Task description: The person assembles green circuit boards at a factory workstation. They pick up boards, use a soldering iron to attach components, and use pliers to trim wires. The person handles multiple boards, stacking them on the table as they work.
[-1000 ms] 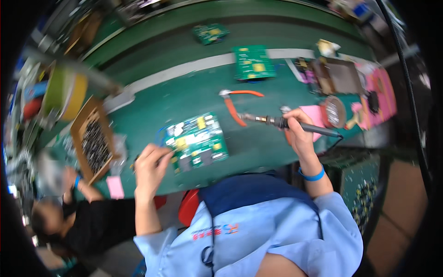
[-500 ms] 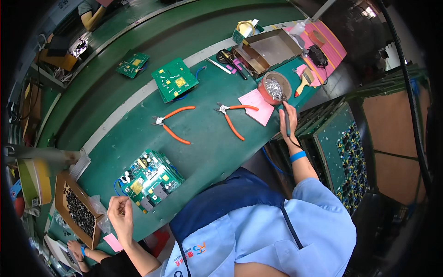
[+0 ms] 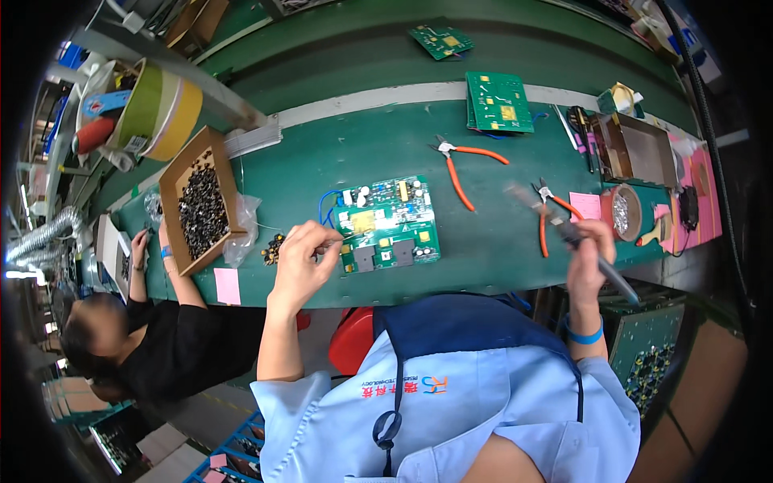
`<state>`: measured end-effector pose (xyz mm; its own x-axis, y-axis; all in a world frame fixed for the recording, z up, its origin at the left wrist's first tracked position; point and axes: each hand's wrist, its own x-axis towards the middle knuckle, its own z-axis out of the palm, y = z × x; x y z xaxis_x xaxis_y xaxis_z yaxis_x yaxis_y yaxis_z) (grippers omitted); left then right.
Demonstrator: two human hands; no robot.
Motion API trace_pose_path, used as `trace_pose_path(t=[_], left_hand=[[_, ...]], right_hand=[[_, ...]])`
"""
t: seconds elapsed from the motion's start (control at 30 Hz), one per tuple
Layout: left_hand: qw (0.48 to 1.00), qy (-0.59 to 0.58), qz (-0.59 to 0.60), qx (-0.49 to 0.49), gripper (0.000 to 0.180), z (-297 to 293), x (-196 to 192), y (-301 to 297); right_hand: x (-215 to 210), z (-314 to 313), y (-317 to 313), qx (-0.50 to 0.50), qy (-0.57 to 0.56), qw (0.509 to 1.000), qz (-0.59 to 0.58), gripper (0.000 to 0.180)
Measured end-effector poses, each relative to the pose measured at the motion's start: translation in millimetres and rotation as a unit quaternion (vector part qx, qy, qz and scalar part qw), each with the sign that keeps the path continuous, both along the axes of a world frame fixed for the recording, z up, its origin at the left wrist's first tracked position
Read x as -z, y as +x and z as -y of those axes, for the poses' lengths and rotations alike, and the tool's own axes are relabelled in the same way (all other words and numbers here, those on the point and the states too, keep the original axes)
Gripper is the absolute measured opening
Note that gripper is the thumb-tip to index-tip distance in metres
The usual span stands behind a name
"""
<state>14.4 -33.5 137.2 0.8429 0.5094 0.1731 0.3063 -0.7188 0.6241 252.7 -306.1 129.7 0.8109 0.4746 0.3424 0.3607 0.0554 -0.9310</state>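
A soldering iron (image 3: 617, 280) with a grey handle is gripped in my right hand (image 3: 588, 259); its front end is smeared by motion, over the bench beside a pair of orange-handled cutters (image 3: 543, 233). My left hand (image 3: 306, 256) is closed in a pinch at the left edge of a green circuit board (image 3: 415, 211). Whatever lies between those fingertips is too small to make out. The board carries capacitors, a yellow-wrapped transformer and dark grey blocks, with a blue wire loop at its left. Small brown-black parts (image 3: 274, 248) lie just left of my left hand.
A second pair of cutters (image 3: 460, 165) lies behind the board. Stacked boards (image 3: 499, 103) stand farther back. At right are a bowl of metal scraps (image 3: 620, 213), a brush (image 3: 656, 230) and a metal tray (image 3: 636, 149). At left, a carton of dark parts (image 3: 201, 205) stands near another person's arms.
My right hand has brought the soldering iron away from the scrap bowl. My left hand now pinches at the board's edge. The view has swung left, showing more of the other person.
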Motion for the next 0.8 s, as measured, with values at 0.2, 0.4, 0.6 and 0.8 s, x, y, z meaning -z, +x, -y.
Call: trace_pose_path(t=[0.2,0.4,0.6,0.8], left_hand=[[1.000,-0.009,0.001,-0.004,0.006,0,6,-8],[1.000,-0.009,0.003,-0.004,0.006,-1,13,-7],[1.000,-0.013,0.003,0.005,0.007,-4,17,-6],[1.000,-0.004,0.005,0.012,0.007,-6,17,-7]], right_hand=[[-12,-84,-34,-0.314,-0.097,0.944,-0.041,0.017],[20,-113,-41,-0.342,-0.109,0.920,-0.158,0.016],[25,-116,-39,-0.342,-0.112,0.916,-0.178,0.015],[23,-118,-37,-0.365,-0.105,0.901,-0.209,0.015]])
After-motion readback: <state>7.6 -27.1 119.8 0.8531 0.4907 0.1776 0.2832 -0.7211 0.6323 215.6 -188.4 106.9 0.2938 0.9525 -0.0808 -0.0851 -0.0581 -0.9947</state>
